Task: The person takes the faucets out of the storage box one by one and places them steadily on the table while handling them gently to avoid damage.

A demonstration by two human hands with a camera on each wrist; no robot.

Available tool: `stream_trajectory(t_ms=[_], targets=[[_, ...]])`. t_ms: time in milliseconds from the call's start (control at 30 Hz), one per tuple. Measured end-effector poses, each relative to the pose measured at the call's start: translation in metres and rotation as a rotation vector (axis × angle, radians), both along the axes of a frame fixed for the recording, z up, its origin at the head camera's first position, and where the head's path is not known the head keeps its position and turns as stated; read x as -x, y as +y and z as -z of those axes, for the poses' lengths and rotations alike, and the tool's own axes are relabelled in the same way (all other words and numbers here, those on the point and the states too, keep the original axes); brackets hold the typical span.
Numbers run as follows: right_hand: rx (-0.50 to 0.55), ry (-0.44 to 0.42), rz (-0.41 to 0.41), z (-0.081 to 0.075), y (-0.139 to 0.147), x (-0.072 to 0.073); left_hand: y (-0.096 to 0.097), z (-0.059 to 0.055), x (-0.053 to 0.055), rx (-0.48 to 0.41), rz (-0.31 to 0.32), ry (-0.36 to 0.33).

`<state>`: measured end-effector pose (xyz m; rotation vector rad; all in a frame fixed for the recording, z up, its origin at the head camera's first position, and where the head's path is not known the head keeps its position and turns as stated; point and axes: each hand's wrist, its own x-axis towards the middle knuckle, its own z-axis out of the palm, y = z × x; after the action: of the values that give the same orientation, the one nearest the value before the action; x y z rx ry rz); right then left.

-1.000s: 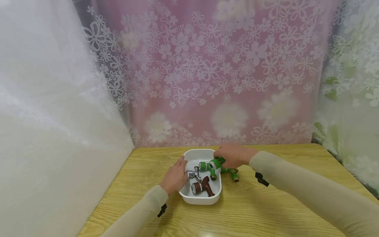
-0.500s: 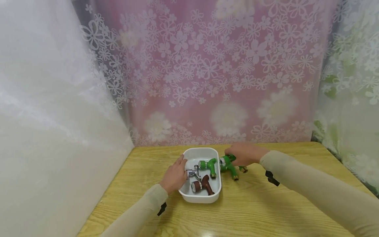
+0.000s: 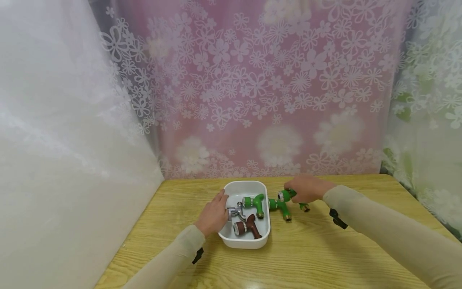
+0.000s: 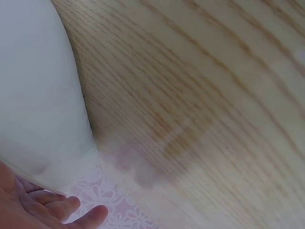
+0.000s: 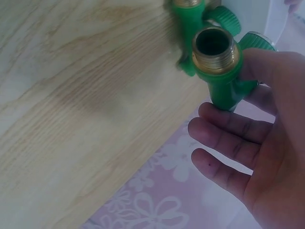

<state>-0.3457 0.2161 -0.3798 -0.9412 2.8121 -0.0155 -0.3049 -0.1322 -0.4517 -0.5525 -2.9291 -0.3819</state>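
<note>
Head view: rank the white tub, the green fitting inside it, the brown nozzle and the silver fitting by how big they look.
1. white tub
2-3. green fitting and brown nozzle: look alike, no ranking
4. silver fitting, partly hidden by the left hand, so unsure

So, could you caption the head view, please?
Right hand holds a green fitting beside the white tub; left hand steadies it.

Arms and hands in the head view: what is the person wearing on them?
Long, close-fitting beige sleeves cover both arms to the wrists. A small black strap or clip shows under each wrist. The left hand and right hand are bare: no gloves, rings or markings visible.
</note>
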Motion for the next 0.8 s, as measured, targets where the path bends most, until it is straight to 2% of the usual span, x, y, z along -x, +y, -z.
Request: stream_trajectory(t_ms=[533, 800], targets=[[0.001, -0.023, 0.055, 0.022, 0.023, 0.003, 0.000, 0.001, 0.002, 0.021, 0.002, 0.010], [-0.004, 0.000, 0.065, 0.037, 0.031, 0.008, 0.000, -0.001, 0.001, 0.014, 0.000, 0.008]])
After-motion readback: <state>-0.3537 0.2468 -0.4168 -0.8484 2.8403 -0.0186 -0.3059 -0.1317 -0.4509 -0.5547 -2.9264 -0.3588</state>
